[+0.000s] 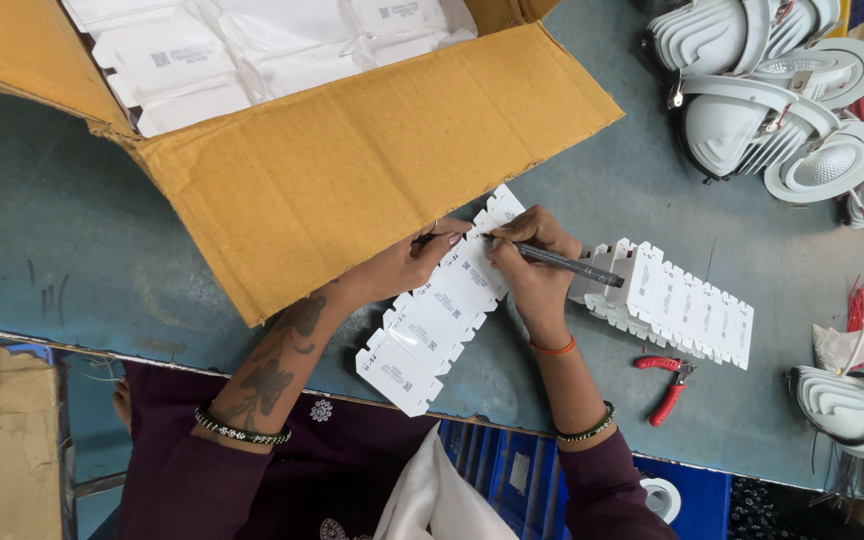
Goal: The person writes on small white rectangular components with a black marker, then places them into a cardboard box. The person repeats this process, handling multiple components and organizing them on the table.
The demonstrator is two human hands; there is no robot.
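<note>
A large brown cardboard carton (352, 150) lies open at the upper left of the table, one flap spread flat toward the person. Inside it sit flat white packages (252, 50), each bearing a small dark printed label. In front of the flap a row of small white boxes (442, 300) runs slantwise, each with a small dark-printed label on top. A second row of white boxes (682, 305) lies to the right, likewise labelled. A plain brown carton (2, 440) stands at the lower left.
</note>
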